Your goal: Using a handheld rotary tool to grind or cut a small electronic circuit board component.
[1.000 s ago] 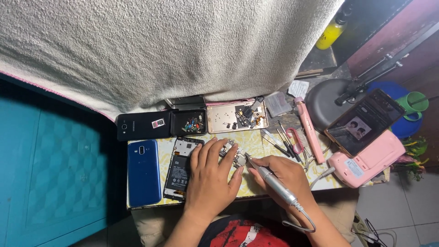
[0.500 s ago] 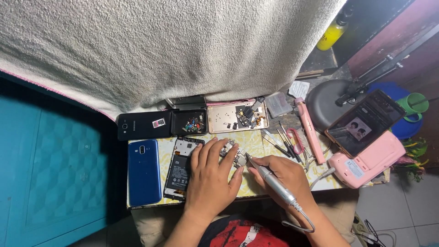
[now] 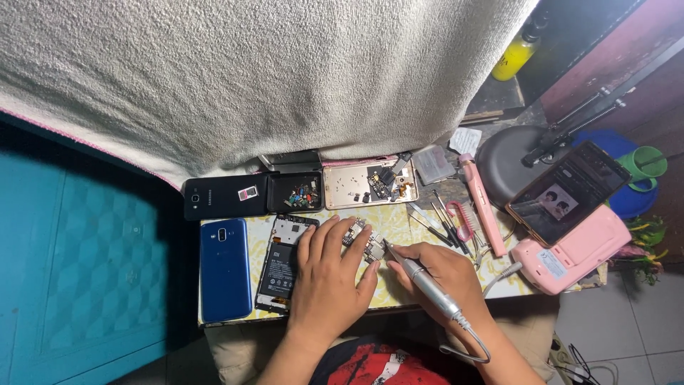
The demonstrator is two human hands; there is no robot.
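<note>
**Hands at a circuit board**

The left hand [image 3: 329, 274] pressed open fingers on a small board [image 3: 365, 244] mid-bench [image 3: 399, 217]. The right hand [image 3: 445, 274] gripped a pen tool [image 3: 420, 279], tip touching the board. Behind, a black tray [image 3: 295, 192] held small parts; a gold tray [image 3: 369, 185] held screws and components.

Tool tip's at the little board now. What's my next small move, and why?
Probably press the left hand firmer on the board before working: the right hand has the tool tip at its edge, and the board looks loose.
</note>
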